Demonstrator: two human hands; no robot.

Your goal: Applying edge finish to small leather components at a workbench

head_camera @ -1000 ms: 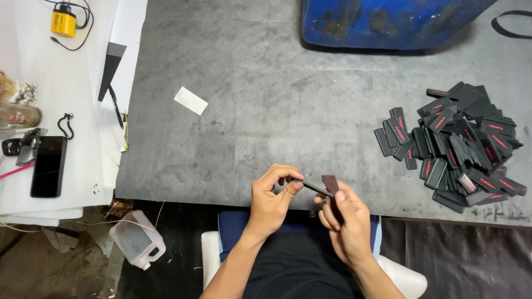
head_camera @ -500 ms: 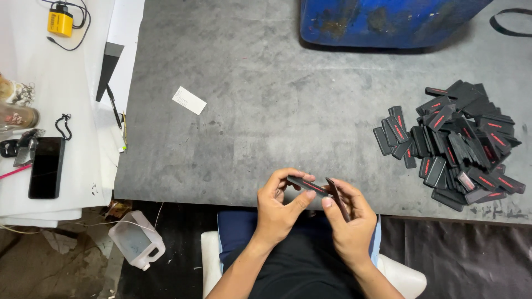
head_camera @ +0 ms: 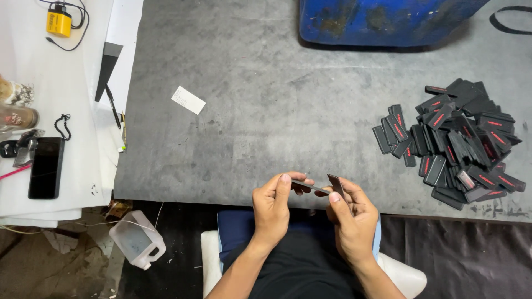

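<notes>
A thin flat black plastic strip (head_camera: 309, 187) sits over the near edge of the grey felt-covered table (head_camera: 266, 122), pinched between the left hand (head_camera: 272, 207) and the right hand (head_camera: 350, 217), which also grips a small black rectangular piece (head_camera: 336, 185). A heap of black rectangular cases with red marks (head_camera: 457, 138) lies well apart to the right.

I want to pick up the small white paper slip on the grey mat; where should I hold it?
The white paper slip lies flat and alone on the grey mat. Probably lift a short end from above, sliding a fingertip under that edge, because no raised part shows.
</notes>
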